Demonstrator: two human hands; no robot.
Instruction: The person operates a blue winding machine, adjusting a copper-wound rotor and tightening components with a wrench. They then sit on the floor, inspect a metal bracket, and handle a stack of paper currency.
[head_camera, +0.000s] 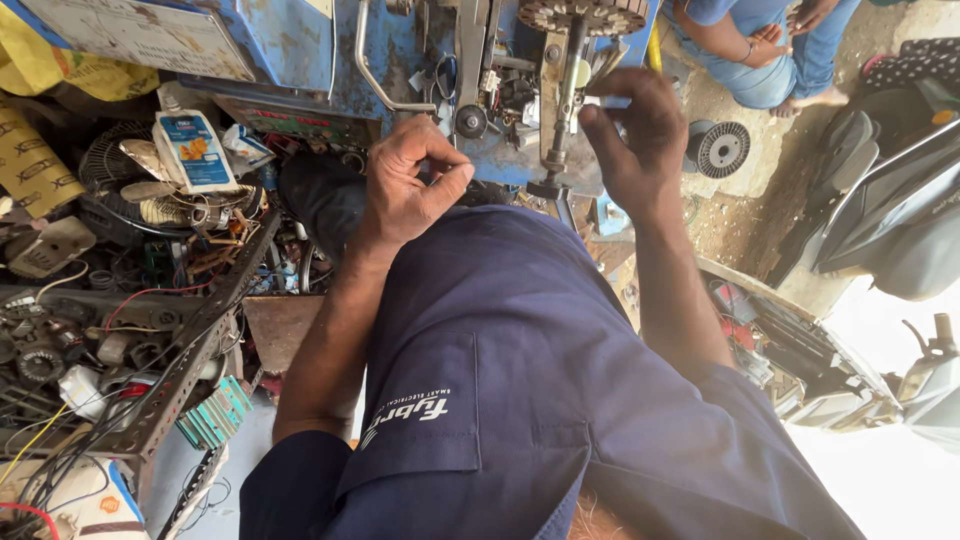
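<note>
My left hand (410, 185) is curled with thumb pressed to forefinger, just in front of a blue machine (300, 45); nothing shows between the fingers. My right hand (635, 135) reaches to the machine's upright metal shaft (567, 90) and pinches a small pale part (597, 101) beside it. A toothed wheel (580, 12) sits at the shaft's top end. My dark blue shirt (520, 400) fills the lower middle and hides what lies below my arms.
A cluttered rack of wires and motor parts (90, 330) with a perforated metal bar (190, 350) stands left, near a blue-labelled bottle (195, 150) and a fan guard (110, 165). A round wound stator (722, 148), a seated person (770, 50) and a scooter (890, 200) are on the right.
</note>
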